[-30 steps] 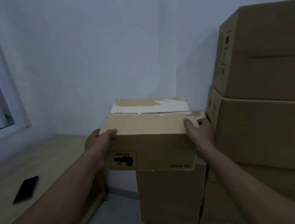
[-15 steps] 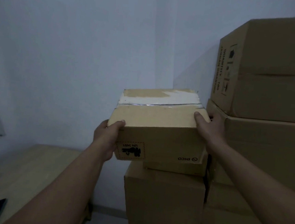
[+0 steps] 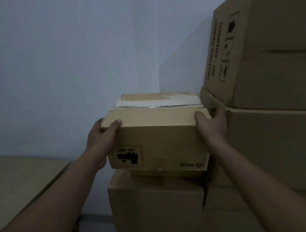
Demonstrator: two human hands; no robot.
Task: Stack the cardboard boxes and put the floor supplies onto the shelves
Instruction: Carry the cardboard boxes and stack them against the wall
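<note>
1. One small box (image 3: 158, 134) lies level, long axis running left to right. Its label and "PICO" logo face the viewer upside down.
2. It is on top of a short stack (image 3: 157, 205), tight against a taller stack (image 3: 275, 145) on its right.
3. The left hand (image 3: 100, 139) grips its near left corner and the right hand (image 3: 212, 124) its right edge, thumbs on top.
4. Two boxes show below it; two large ones top the taller stack.
5. Most fingers are hidden behind the box. Lower boxes are dim and cut off. Whether the box rests fully is unclear.
</note>
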